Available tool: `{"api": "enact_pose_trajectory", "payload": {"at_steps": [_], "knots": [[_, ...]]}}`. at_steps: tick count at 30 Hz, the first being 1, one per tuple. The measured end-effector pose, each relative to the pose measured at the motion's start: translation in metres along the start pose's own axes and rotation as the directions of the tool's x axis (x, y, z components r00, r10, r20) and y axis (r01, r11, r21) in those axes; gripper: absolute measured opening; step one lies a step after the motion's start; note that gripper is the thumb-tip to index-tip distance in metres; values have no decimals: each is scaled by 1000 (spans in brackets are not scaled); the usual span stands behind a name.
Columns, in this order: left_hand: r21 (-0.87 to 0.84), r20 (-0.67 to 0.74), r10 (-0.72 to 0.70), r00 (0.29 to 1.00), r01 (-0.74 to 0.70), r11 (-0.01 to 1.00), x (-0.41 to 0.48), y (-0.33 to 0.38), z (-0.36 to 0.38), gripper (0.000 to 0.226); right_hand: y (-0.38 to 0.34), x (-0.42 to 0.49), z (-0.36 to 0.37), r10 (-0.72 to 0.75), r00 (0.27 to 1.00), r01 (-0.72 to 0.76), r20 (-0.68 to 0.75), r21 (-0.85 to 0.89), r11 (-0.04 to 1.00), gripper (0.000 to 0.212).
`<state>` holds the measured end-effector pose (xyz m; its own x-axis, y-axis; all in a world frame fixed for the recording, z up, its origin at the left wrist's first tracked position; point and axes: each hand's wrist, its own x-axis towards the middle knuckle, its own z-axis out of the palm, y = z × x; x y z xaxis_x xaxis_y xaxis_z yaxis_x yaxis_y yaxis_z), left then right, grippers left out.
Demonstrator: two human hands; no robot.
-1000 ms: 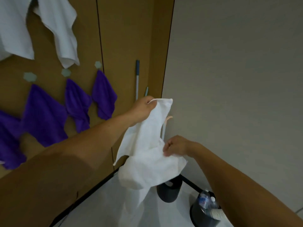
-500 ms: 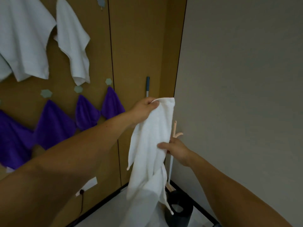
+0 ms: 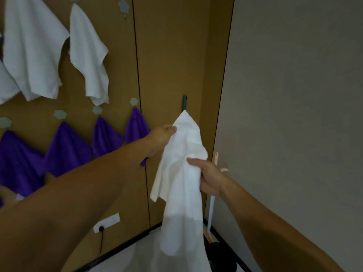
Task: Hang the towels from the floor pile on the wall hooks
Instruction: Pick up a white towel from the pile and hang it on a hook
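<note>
**Towel being drawn up to a point as the view lifts toward the hooks**

On the left, the brown wall (image 3: 176,55) is filling more of the view than a second ago. The head is tilting up, so the hung white towels (image 3: 31,52) and the purple towels (image 3: 66,148) under their pale hexagonal hooks (image 3: 60,114) are sliding down the frame. A bare hook (image 3: 123,6) is coming into sight at the top edge.

In the middle, the left hand (image 3: 161,137) is pinching the held towel (image 3: 182,163) just below its top, thumb and fingers closed on the cloth. That top was a flat edge half a second ago and is now standing up as a point in front of a blue handle (image 3: 184,103) on the far wall. The right hand (image 3: 210,177) was bunching the lower cloth a second ago. It is now gripping the towel at mid-height, fingers curled round a fold.

I am reading this as a corner being readied for hanging, with the bare hook up and to the left as the likely target. The held towel is hanging in the air between both hands and touching no hook yet.

The leftmost white towel is being cut off by the frame edge. The floor pile is lying outside the view, so I cannot tell how many towels are waiting. The left fingertips are disappearing behind the cloth, and any hanging loop is possibly tucked inside the point. On the right, a peach handle (image 3: 216,160) is showing only in part behind the right hand. A dark bin (image 3: 220,256) near the floor corner is mostly covered by towel and forearm.
</note>
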<state>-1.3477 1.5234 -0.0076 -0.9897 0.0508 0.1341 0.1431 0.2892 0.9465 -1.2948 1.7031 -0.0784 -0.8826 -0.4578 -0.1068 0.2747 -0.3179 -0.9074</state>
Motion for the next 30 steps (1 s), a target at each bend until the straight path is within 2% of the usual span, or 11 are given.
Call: {"api": "enact_pose_trajectory", "payload": {"at_steps": [4, 8, 13, 14, 15, 18, 21, 23, 26, 28, 30], "knots": [[200, 18, -252, 967, 244, 949, -9, -30, 6, 48, -22, 10, -11, -77, 993, 94, -88, 204, 974, 48], [189, 30, -544, 839, 530, 827, -26, -72, -5, 54, -44, 23, -17, -89, 991, 110, -96, 235, 966, 58], [139, 482, -663, 573, 697, 704, -29, -115, -15, 91, -66, 48, -4, -110, 989, 129, -101, 212, 969, 63], [149, 523, -648, 554, 689, 710, -29, -116, -16, 92, -68, 53, 0, -127, 987, 148, -103, 232, 961, 63], [138, 526, -624, 578, 667, 733, -28, -115, -16, 86, -71, 59, 4, -140, 983, 165, -116, 248, 955, 64], [-140, 401, -466, 789, 556, 820, -16, -113, -19, 67, -80, 72, 8, -179, 972, 209, -149, 223, 952, 67], [-434, 316, -324, 892, 439, 787, 2, -96, -35, 46, -89, 75, -3, -174, 964, 186, -200, 43, 982, 54], [-548, 244, -261, 934, 354, 758, 15, -78, -51, 38, -83, 75, -19, -61, 957, 11, -283, -176, 984, 41], [-643, 54, -231, 971, 211, 736, 37, -57, -74, 39, -71, 75, -33, 72, 909, -277, -411, -468, 839, 28], [-636, -9, -246, 969, 184, 749, 49, -49, -87, 43, -79, 78, -36, -27, 896, -184, -443, -426, 886, 23], [-669, -12, -263, 965, 188, 719, 58, -46, -96, 44, -91, 78, -34, -181, 932, 130, -314, -174, 976, 28]]}}
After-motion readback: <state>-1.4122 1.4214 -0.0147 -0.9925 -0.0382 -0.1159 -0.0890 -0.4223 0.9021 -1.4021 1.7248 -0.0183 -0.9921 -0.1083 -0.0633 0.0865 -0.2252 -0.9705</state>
